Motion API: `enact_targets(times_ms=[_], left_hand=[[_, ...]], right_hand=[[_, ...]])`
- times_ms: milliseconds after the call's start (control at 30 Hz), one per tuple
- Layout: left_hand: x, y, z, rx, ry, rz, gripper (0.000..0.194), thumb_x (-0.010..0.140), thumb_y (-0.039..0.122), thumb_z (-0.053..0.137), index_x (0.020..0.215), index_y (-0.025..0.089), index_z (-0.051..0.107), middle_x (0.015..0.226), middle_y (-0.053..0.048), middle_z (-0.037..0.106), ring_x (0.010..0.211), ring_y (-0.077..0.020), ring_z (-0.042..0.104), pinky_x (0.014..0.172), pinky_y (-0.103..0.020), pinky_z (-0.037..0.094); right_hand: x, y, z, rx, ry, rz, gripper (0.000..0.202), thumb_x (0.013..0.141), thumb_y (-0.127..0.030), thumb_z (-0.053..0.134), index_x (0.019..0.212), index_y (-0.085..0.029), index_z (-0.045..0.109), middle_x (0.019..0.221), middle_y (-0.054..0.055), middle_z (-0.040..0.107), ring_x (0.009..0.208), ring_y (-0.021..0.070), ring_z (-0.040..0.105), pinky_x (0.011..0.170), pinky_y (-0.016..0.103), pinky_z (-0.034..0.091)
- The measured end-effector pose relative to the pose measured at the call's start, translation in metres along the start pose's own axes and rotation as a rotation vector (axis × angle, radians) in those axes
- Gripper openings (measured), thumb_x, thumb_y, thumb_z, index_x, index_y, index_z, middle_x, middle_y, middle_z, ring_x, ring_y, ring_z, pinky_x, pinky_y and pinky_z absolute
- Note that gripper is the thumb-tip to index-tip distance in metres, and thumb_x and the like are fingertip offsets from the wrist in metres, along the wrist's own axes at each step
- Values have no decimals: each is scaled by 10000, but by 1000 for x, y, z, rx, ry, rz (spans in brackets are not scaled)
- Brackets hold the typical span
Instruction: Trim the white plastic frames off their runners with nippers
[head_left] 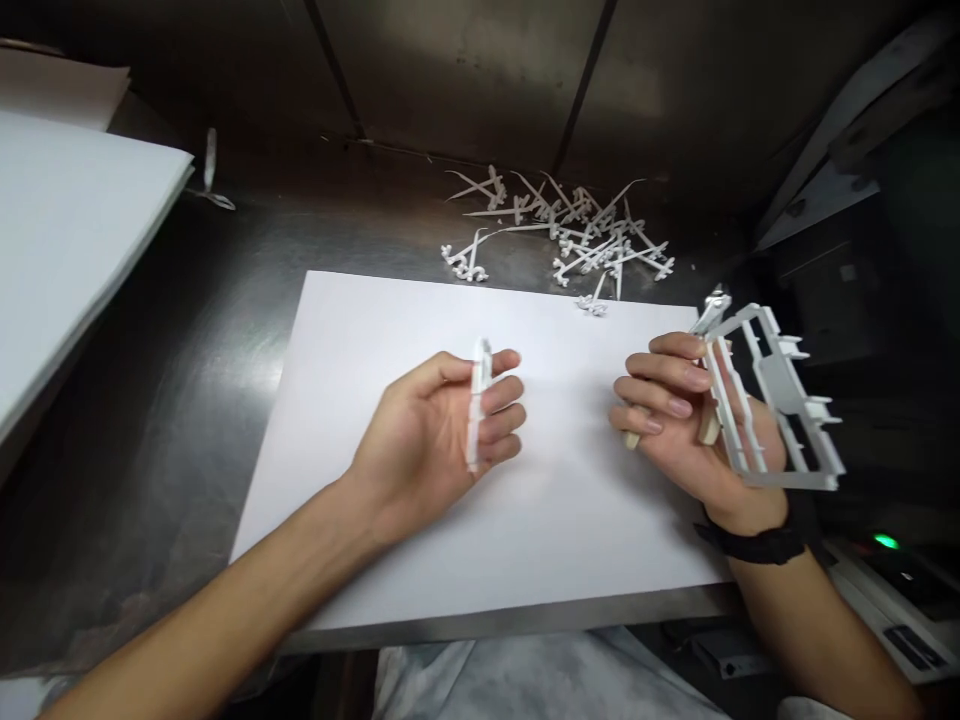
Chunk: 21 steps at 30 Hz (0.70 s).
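Observation:
My left hand (pixel 420 440) is closed on a slim white plastic part (pixel 477 410), pinched at its top between thumb and index finger and held upright above a white sheet (pixel 540 540). In my right hand (pixel 682 420) are two things. A pair of pliers, perhaps nippers (pixel 714 305), lies in the palm, its metal head past the fingers and its pale handles partly hidden. A white plastic frame (pixel 780 385) with open slots and small side tabs is held by the thumb side, tilted. The hands are apart from each other.
A heap of thin white plastic scraps (pixel 600 235) lies behind the sheet on the dark metal table (pixel 187 400). At the left is a stack of white sheets (pixel 75 210), with a small white stick-like piece (pixel 211 160) beside it. A device with a green light (pixel 886 541) is at the right.

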<state>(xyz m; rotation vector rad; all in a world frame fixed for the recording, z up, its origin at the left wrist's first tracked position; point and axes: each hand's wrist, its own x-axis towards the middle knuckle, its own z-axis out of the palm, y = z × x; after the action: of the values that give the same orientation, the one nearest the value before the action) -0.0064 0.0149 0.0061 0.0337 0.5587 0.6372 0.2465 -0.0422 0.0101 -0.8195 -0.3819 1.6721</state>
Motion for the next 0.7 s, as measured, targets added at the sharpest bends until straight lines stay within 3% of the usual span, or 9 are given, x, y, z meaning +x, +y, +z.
enact_targets(times_ms=[100,200,300,433,500,567,633,700], left_hand=[[0,5,-1,16,-28,21,262,1005,161,463,936,94,707,647,54,297,461,-68,321,407,-171,354],[0,7,-4,78,-51,37,268,1009,155,466,924,103,714,640,59,250,472,-77,257,406,-180,380],[1,6,-5,109,-27,50,220,969,129,510,935,104,726,651,41,295,492,-88,307,410,-192,426],[2,5,0,135,73,56,180,899,97,547,937,105,723,688,-14,462,520,-119,489,461,-236,533],[1,2,7,170,139,83,174,905,105,564,975,97,723,809,-87,645,635,-173,666,596,-285,644],[0,-2,13,204,157,93,231,952,147,563,1107,84,723,1062,-182,768,869,-273,797,810,-380,705],[0,-7,15,219,111,78,319,1010,221,553,1275,101,683,1246,-234,775,1055,-351,812,964,-480,686],[1,-10,11,242,44,71,379,1027,262,596,1388,153,631,1301,-221,775,1103,-344,808,1016,-493,664]], right_hand=[[0,-4,5,162,-38,-11,451,881,-210,1039,927,-278,595,739,-69,339,587,177,187,582,237,442],[-2,-7,6,324,-135,10,484,863,-109,1045,897,-259,586,702,-95,415,558,154,212,595,225,463],[-1,-8,6,380,-178,24,487,850,-46,1031,878,-248,589,688,-101,455,545,145,244,603,228,465],[0,-9,6,350,-177,26,431,915,-128,1011,885,-240,596,694,-94,428,552,143,254,611,225,474],[-1,-10,6,207,-147,0,415,899,-192,1027,893,-239,614,719,-77,412,577,150,281,621,228,473],[-3,-9,4,-62,-75,-54,353,912,-287,1014,928,-242,664,778,-42,447,643,168,366,655,246,478],[-5,-5,-2,-382,27,-116,252,1006,-374,927,979,-239,716,863,-1,508,744,192,456,702,265,473],[-5,1,-11,-663,110,-175,192,1082,-387,843,1019,-235,743,910,15,544,803,202,492,726,279,449]])
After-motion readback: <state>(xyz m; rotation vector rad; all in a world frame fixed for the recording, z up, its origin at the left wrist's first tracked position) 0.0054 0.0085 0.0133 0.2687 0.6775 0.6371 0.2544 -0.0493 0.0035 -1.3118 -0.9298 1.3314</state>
